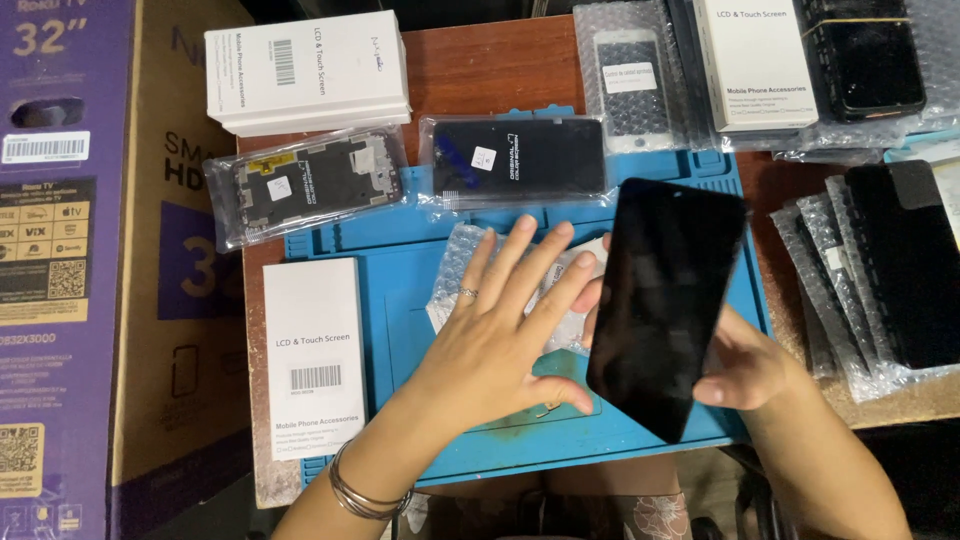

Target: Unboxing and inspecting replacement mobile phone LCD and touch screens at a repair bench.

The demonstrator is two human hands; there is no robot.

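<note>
1. White flat box, lying on the left part of the blue work mat.
2. Stack of white boxes, behind the mat.
3. Two bagged screen assemblies, side by side along the mat's far edge.
4. Large cardboard carton, far left.
5. Bubble-wrapped dark screens, stacked at right.

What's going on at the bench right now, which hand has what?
The person's right hand holds a black phone screen panel tilted up over the blue work mat. The left hand lies flat, fingers spread, on a bubble-wrap pouch on the mat. Above it on the mat lie two bagged screen parts, and a white box lies at the mat's left edge. More boxes and bubble-wrapped screens sit along the back and right of the wooden table.
</note>
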